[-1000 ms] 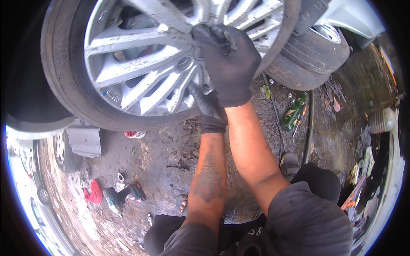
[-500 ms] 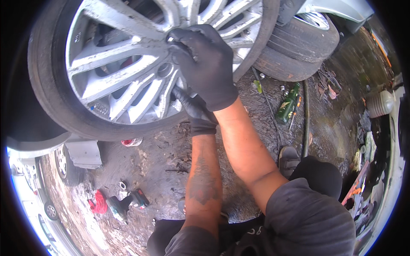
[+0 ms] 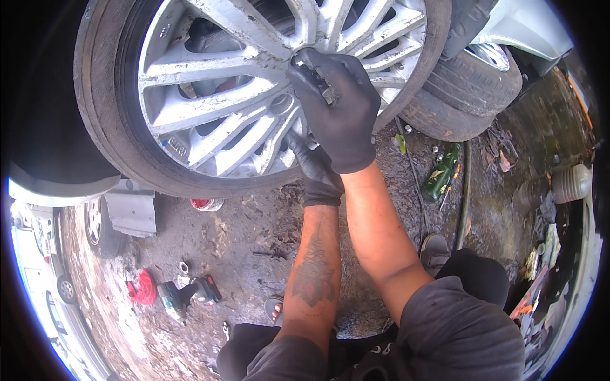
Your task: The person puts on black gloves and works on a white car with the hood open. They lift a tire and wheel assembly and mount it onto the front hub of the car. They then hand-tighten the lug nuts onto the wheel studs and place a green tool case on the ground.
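Observation:
A silver multi-spoke car wheel with a black tyre fills the upper part of the view, worn and dirty on its spokes. My right hand, in a black glove, is at the wheel's centre with thumb and fingers pinched together at one of the bolt holes. A small shiny metal spot shows at its fingertips, too little to name. Lower down, my left hand, gloved in black too, grips the wheel's lower edge, one digit reaching up onto the spokes. My right hand and the wheel hide part of it.
On the wet, dirty ground lie a cordless impact driver, a red cloth and a red-and-white tub. Right of the wheel are stacked tyres, a green bottle and a hose. A plastic container sits farther right.
My view has shifted, so the wheel and both hands appear farther right and slightly lower. Both hands keep about the same places on the wheel.

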`<state>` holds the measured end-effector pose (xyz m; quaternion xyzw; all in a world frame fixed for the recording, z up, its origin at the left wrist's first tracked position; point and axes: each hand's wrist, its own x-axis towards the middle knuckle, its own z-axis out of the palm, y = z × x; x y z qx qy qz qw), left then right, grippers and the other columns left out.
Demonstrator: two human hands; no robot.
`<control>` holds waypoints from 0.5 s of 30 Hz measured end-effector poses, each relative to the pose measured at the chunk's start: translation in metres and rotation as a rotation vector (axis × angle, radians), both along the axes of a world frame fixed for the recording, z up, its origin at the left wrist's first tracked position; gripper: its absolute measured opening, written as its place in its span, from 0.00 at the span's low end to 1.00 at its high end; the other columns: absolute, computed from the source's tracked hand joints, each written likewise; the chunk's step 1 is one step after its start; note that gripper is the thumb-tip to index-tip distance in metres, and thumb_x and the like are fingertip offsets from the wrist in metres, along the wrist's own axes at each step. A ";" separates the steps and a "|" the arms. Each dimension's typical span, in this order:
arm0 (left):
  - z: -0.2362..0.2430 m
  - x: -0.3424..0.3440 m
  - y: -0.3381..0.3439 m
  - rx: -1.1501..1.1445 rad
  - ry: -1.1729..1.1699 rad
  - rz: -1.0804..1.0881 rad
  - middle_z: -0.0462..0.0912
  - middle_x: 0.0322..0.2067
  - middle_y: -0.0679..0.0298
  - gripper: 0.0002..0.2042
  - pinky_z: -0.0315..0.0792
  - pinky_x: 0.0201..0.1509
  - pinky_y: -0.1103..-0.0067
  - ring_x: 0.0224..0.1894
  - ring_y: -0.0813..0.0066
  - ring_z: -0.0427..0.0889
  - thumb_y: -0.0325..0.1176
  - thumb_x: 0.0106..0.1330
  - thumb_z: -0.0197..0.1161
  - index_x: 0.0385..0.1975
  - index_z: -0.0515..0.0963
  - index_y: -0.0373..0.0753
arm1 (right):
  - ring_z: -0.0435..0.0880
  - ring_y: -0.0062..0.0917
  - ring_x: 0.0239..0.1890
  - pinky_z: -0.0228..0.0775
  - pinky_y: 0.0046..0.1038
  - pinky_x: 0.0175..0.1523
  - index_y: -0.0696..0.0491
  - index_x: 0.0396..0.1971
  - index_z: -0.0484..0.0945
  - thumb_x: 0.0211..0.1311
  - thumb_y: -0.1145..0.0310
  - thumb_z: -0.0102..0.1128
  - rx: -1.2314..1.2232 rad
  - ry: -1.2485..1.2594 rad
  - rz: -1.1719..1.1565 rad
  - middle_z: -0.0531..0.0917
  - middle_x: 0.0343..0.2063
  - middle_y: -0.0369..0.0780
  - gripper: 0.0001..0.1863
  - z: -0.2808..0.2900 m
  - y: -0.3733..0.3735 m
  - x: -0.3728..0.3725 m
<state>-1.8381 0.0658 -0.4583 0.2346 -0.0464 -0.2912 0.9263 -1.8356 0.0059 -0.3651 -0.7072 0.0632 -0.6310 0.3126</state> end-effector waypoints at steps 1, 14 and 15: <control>0.001 0.000 0.002 -0.006 -0.002 -0.005 0.59 0.68 0.54 0.47 0.59 0.71 0.61 0.69 0.57 0.61 0.74 0.56 0.55 0.69 0.59 0.47 | 0.85 0.24 0.34 0.77 0.23 0.39 0.56 0.42 0.84 0.50 0.73 0.73 -0.044 0.021 0.002 0.85 0.36 0.41 0.16 0.000 0.000 -0.001; -0.045 0.017 -0.011 -0.366 0.181 -0.047 0.70 0.62 0.57 0.43 0.64 0.70 0.66 0.63 0.63 0.70 0.66 0.57 0.63 0.65 0.65 0.39 | 0.84 0.35 0.33 0.76 0.32 0.37 0.54 0.41 0.82 0.53 0.71 0.70 0.071 -0.056 0.012 0.82 0.32 0.42 0.14 -0.004 0.010 0.008; -0.045 0.017 -0.012 -0.365 0.157 -0.025 0.70 0.62 0.57 0.43 0.64 0.70 0.66 0.63 0.63 0.70 0.65 0.57 0.63 0.65 0.65 0.39 | 0.84 0.36 0.32 0.76 0.32 0.37 0.54 0.40 0.82 0.54 0.70 0.70 0.071 -0.064 -0.002 0.82 0.32 0.42 0.14 -0.003 0.010 0.009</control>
